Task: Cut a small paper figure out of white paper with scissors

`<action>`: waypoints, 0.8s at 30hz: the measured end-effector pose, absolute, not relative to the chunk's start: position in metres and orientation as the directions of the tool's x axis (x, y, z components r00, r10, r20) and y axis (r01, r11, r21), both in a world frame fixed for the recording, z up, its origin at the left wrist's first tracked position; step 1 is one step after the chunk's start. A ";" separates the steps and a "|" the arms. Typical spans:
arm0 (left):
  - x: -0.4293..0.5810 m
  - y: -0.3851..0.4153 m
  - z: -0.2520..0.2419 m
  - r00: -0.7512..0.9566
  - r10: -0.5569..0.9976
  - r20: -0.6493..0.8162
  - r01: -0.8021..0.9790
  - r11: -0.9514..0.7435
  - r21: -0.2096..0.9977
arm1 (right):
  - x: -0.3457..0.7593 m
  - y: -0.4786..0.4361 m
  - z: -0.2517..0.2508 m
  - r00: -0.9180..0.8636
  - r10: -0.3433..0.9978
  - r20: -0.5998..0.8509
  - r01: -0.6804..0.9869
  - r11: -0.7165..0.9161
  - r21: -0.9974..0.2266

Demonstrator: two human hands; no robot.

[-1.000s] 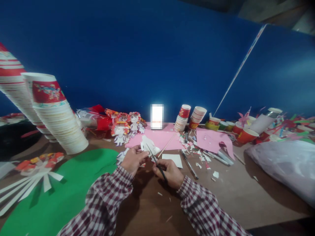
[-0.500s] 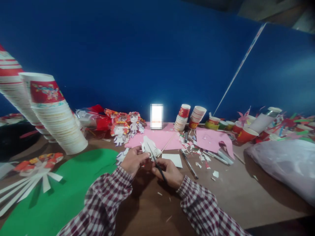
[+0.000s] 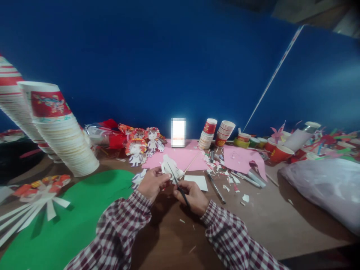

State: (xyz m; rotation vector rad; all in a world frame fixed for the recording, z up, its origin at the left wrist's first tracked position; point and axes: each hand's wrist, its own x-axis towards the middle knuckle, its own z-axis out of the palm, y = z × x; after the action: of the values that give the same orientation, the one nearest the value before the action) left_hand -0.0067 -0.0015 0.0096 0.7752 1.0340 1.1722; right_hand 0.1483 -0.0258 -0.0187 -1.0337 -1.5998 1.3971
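Note:
My left hand [image 3: 151,183] is closed on a white paper cut-out figure [image 3: 168,165], holding it just above the brown table [image 3: 267,221]. My right hand [image 3: 194,197] grips small black-handled scissors [image 3: 177,183], whose blades reach up into the paper figure. Both sleeves are red and white check. Paper scraps [image 3: 225,176] lie scattered to the right of my hands. A small white square of paper [image 3: 197,182] lies just beyond my right hand.
Tall leaning stacks of paper cups [image 3: 56,131] stand at the left beside a green sheet [image 3: 64,221]. Finished paper dolls [image 3: 140,144], pink sheets [image 3: 182,157], shorter cup stacks [image 3: 216,133], pens [image 3: 216,185], red cups [image 3: 281,153] and a clear plastic bag [image 3: 326,187] crowd the table before a blue wall.
Both hands stay almost in place while the scissors work at the paper figure. The view has shifted slightly.

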 end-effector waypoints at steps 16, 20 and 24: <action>-0.008 -0.001 0.006 0.045 0.974 -0.223 -0.340 0.225 0.913 | 0.148 -0.026 -0.016 -0.377 0.925 0.057 0.100 0.102 -0.990; -0.008 -0.001 0.006 0.054 0.974 -0.220 -0.358 0.224 0.906 | 0.149 -0.026 -0.019 -0.379 0.923 0.059 0.103 0.105 -0.989; -0.008 -0.002 0.007 0.068 0.972 -0.225 -0.361 0.235 0.903 | 0.150 -0.025 -0.020 -0.384 0.922 0.049 0.118 0.101 -0.988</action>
State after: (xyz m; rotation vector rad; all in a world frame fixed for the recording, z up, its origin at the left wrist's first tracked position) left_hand -0.0076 -0.0023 0.0074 0.7774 1.0177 1.1736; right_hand 0.1497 -0.0247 -0.0199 -1.0404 -1.6333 1.3619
